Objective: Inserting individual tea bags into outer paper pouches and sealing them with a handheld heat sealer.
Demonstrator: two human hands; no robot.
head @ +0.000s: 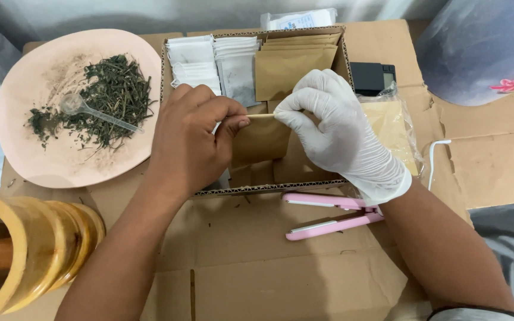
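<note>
My left hand (193, 138), bare, and my right hand (339, 126), in a white glove, both pinch the top edge of a small brown paper pouch (262, 140). The pouch hangs upright between them, over a shallow cardboard box (257, 188). Inside the box, stacks of white filter bags (209, 64) and more brown pouches (292, 62) stand along its far side.
A pink plate (60, 160) at the left holds dried green herbs (114, 95) and a clear plastic spoon (84, 110). A pink handheld sealer (328, 215) lies near my right wrist. A black scale (372, 77), a plastic-wrapped yellow packet (395, 128) and a wooden mortar (31, 244) are nearby.
</note>
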